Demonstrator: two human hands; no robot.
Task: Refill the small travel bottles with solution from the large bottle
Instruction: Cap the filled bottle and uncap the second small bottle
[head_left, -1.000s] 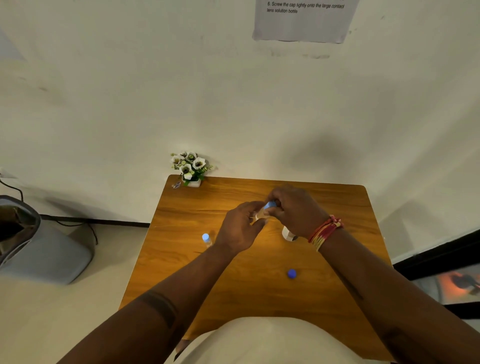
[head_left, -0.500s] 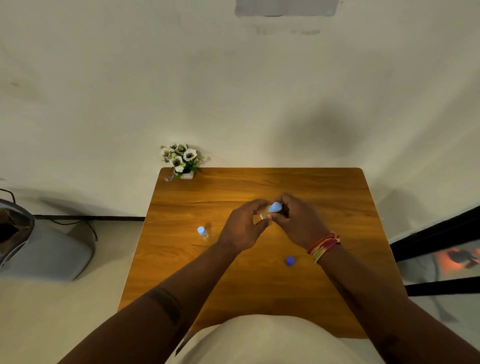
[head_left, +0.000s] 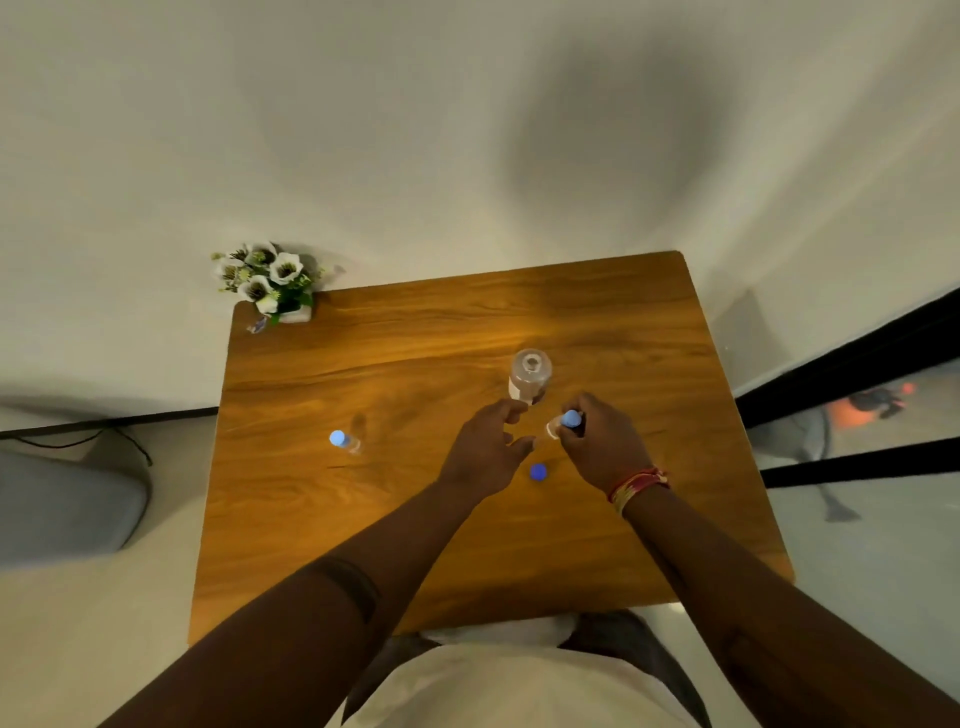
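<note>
Right hand (head_left: 597, 447) has the capped small travel bottle (head_left: 563, 423); left hand (head_left: 485, 452) holds nothing.

Right grip is curled round the bottle near desk (head_left: 415, 519) centre, light-blue cap up. Left grip is loosely open, fingers relaxed, just at 9 o'clock of it, not touching it. Large bottle (head_left: 529, 375) stands uncapped at 12 o'clock of the hands. Loose dark-blue cap (head_left: 538, 472) lies at 6 o'clock, between the wrists. Second small bottle (head_left: 343, 441) stands well apart at 9 o'clock. Flower pot (head_left: 275, 283) at the far-left desk corner.
</note>
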